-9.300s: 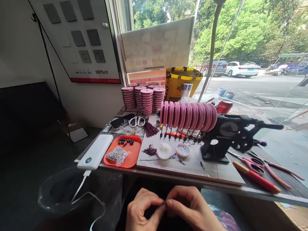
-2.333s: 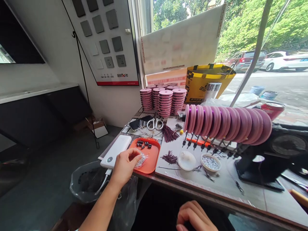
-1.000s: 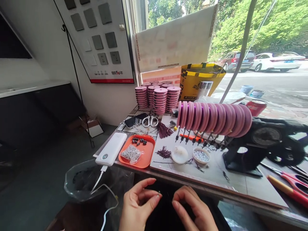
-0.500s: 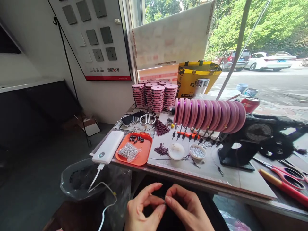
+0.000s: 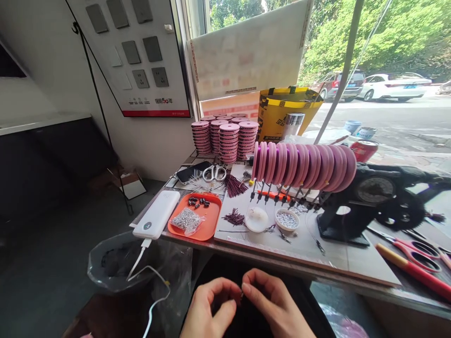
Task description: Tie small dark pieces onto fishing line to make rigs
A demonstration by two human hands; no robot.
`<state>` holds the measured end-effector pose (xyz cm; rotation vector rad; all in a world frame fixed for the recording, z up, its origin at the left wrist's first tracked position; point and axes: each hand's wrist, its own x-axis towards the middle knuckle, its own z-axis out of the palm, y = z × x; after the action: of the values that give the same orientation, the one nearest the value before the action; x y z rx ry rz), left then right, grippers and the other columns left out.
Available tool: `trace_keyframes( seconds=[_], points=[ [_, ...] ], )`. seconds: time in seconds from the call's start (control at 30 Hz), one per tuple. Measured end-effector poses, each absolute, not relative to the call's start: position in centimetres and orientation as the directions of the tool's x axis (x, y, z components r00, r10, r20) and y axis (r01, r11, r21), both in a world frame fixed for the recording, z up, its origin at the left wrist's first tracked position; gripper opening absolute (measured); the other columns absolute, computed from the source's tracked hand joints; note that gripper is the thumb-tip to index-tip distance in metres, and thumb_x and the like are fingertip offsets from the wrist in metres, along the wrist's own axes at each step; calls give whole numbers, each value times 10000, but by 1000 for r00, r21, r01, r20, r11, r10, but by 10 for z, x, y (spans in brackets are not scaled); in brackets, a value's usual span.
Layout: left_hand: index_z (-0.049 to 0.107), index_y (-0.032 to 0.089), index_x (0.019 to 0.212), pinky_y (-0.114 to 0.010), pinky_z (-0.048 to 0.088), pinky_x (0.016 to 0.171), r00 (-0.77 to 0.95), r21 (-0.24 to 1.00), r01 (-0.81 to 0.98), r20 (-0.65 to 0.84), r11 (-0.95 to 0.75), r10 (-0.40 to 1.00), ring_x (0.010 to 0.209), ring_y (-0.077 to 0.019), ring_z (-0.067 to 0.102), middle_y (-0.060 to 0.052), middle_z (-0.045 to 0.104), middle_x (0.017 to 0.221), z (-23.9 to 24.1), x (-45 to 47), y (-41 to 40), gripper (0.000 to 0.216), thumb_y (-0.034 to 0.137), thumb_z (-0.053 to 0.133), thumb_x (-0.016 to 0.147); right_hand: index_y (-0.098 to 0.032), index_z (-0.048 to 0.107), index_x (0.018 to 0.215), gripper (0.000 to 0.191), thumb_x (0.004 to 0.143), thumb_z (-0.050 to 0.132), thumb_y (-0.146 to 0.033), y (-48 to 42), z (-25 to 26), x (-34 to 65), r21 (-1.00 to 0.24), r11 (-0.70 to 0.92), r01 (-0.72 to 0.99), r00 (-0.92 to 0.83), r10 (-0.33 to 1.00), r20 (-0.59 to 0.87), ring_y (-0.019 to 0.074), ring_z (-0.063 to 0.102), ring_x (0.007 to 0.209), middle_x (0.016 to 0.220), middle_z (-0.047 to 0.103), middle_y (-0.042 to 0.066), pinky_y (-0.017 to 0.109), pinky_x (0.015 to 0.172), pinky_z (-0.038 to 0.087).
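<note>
Above my lap, in front of the table edge, my left hand (image 5: pixel 213 305) and my right hand (image 5: pixel 269 300) meet at the fingertips. A tiny dark piece shows between them, too small to name. My right thumb and forefinger are pinched on it. The left fingers are curled in against the same spot, the thumb slightly lower; what they hold is mostly hidden. Nearest on the table lie a white round lid (image 5: pixel 256 219), a small bowl of pale beads (image 5: pixel 287 219) and an orange tray (image 5: pixel 207 220) with black pieces and a bag of silvery beads.
A black winding machine (image 5: pixel 373 192) carries a row of pink spools (image 5: pixel 303 166). Stacked pink spools (image 5: pixel 229 141) stand behind. White scissors (image 5: pixel 214 173), a power bank (image 5: pixel 157 213) with a cable, and red-handled scissors (image 5: pixel 419 253) lie around. A bag-lined bin (image 5: pixel 109 267) stands left.
My left forefinger has curled down from its raised position, and the left thumb has drawn back from the meeting point. The right hand keeps its pinch. The view has shifted slightly.
</note>
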<state>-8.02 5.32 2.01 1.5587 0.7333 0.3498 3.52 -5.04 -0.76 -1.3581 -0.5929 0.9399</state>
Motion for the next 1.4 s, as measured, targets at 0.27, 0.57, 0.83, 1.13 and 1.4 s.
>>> trace_keyframes(
  seconds=[0.27, 0.57, 0.83, 1.13, 1.4],
  points=[
    [686, 158, 601, -232, 358, 555, 769, 972, 203, -84, -117, 634, 563, -126, 481, 8, 575, 575, -2, -75, 55, 231, 372, 686, 687, -168, 554, 725, 312, 819, 565, -465, -52, -9, 34, -997, -52, -59, 563, 823, -76, 151, 465, 674, 678, 510, -10, 237, 631, 381],
    [682, 187, 596, -209, 401, 554, 666, 978, 106, 65, -180, 743, 560, -120, 509, 16, 591, 576, -2, -77, 54, 202, 364, 715, 686, -186, 575, 710, 209, 878, 504, -287, -59, -13, 35, -857, -39, 514, 571, 761, 308, 134, 548, 593, 649, 566, 3, 195, 554, 440],
    [648, 205, 624, -215, 421, 540, 663, 874, 59, 326, -482, 674, 559, -127, 542, 22, 590, 580, -4, -77, 52, 170, 300, 655, 765, -186, 563, 695, 205, 876, 507, -265, -57, -10, 34, -797, -44, 602, 548, 748, 373, 130, 561, 579, 633, 568, -1, 191, 542, 454],
    [584, 216, 674, -222, 428, 564, 604, 663, 62, 570, -746, 557, 602, -132, 525, 32, 571, 598, -3, -77, 50, 145, 130, 584, 790, -182, 562, 696, 213, 882, 497, -261, -56, -9, 33, -791, -44, 610, 556, 736, 387, 127, 558, 571, 622, 565, -1, 192, 531, 453],
    [590, 218, 672, -236, 431, 547, 588, 653, 58, 589, -755, 554, 586, -143, 524, 21, 578, 588, -2, -77, 51, 146, 110, 587, 771, -191, 559, 682, 204, 869, 507, -255, -58, -7, 33, -787, -63, 614, 568, 727, 385, 133, 552, 555, 611, 565, 0, 205, 515, 454]
  ],
)
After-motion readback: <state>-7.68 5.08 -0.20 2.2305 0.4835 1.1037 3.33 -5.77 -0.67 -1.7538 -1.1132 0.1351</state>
